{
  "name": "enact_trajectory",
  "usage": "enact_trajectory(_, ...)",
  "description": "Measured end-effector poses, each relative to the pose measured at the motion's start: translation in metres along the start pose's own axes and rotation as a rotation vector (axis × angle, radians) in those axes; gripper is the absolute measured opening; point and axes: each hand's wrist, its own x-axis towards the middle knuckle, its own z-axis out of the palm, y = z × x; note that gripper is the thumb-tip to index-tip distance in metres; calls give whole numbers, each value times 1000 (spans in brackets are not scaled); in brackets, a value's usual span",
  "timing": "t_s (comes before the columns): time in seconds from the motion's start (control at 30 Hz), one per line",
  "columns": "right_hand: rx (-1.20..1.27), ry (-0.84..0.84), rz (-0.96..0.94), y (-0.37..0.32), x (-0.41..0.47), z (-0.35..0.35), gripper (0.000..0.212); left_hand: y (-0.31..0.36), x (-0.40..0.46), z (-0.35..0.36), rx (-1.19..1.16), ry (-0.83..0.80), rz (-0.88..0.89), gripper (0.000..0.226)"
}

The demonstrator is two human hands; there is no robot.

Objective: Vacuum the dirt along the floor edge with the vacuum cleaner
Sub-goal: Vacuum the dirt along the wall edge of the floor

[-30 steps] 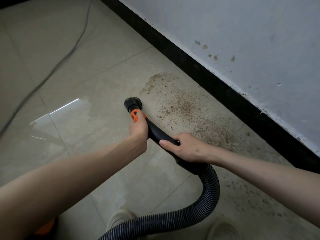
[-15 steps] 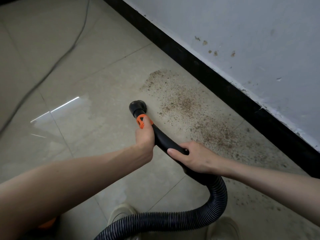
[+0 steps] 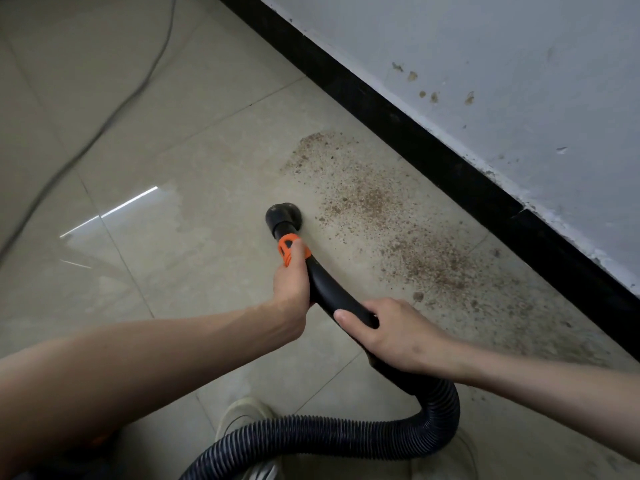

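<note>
The floor (image 3: pixel 180 161) meets a black skirting (image 3: pixel 433 147) below the wall (image 3: pixel 485 46). Dirt (image 3: pixel 398 230) lies along that edge. The hose (image 3: pixel 346 434) loops near the person. The right hand (image 3: pixel 401 337) grasps the handle (image 3: pixel 332 296); the left hand (image 3: pixel 291 282) grasps its orange collar (image 3: pixel 286 247). The nozzle (image 3: pixel 283 218) sits just beside the dirt.

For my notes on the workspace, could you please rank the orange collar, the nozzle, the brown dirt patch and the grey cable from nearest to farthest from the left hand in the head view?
1. Orange collar: under the fingertips of the left hand.
2. Nozzle: just beyond the collar, on the floor.
3. Dirt patch: to the right, toward the black skirting.
4. Grey cable: far left, across the tiles.
</note>
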Motion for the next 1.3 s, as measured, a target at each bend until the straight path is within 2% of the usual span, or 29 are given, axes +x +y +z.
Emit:
enact_trajectory(0.23, -18, 42, 49, -3, -1, -3, 55, 5, 2, 9, 10, -42, -24, 51)
enact_trajectory(0.67, -127, 89, -2, -33, 92, -29, 51, 75, 54, 28, -68, -76, -21, 60)
enact_trajectory(1.0, -97, 161, 18, -30, 131, -33, 51, 92, 90, 48, 43, -77, 41, 60)
enact_trajectory(1.3, 36, 266, 83, -25, 160, -47, 54, 121, 113, 85, 135, -159, 38, 54)
